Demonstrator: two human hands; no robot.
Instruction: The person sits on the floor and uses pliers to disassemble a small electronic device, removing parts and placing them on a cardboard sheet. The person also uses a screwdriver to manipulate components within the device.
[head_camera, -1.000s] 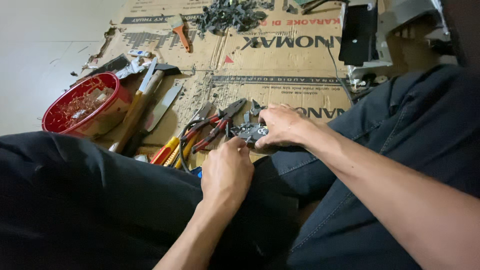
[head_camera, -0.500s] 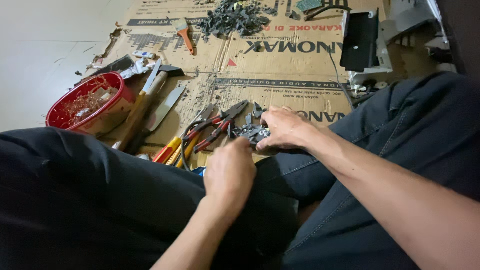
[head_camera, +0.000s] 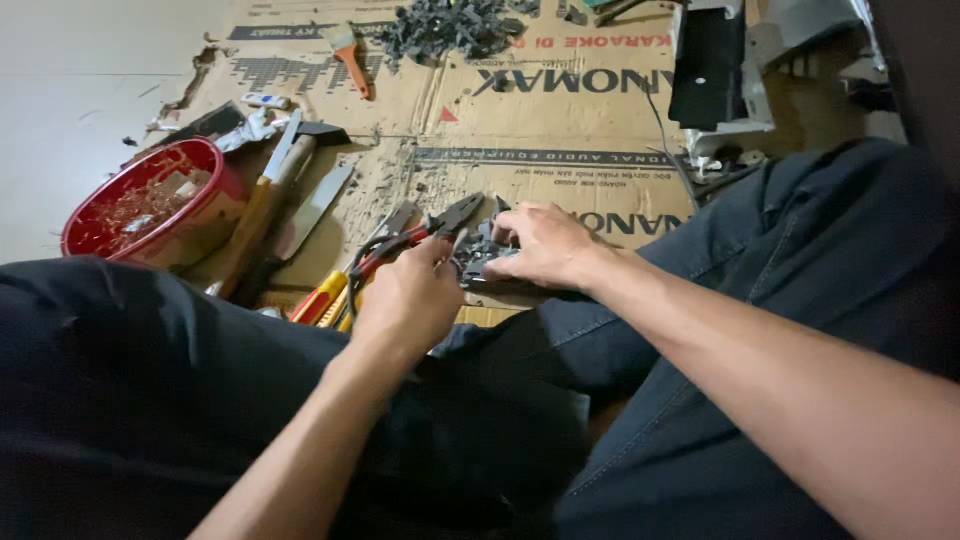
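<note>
- Since the earlier frames, little has been changed: the left hand (head_camera: 408, 300) has been edged slightly toward the small dark metal part (head_camera: 483, 255), while the right hand (head_camera: 540, 245) has been kept on it.
- At the left edge of the flattened cardboard sheet (head_camera: 560, 130), a red bowl (head_camera: 215, 190) of metal scraps is seen.
- Just right of the bowl, a wooden-handled hammer (head_camera: 262, 195) and a flat blade (head_camera: 312, 205) are laid side by side.
- Near the cardboard's front edge, red-handled pliers (head_camera: 415, 232) and yellow-handled tools (head_camera: 320, 298) are lain, just beside the left hand.
- The left hand is curled with its fingertips brought up against the part's left side; whether the part is actually pinched by them cannot be told.
- The dark metal part is found between the two hands, at the cardboard's front edge above the trouser legs.
- The right hand is closed over the part's right side, its fingers pressed down on it.
- Toward the far edge, a heap of grey metal pieces (head_camera: 450, 25) is piled; a black and white device (head_camera: 720, 70) is stood by the far right corner.
</note>
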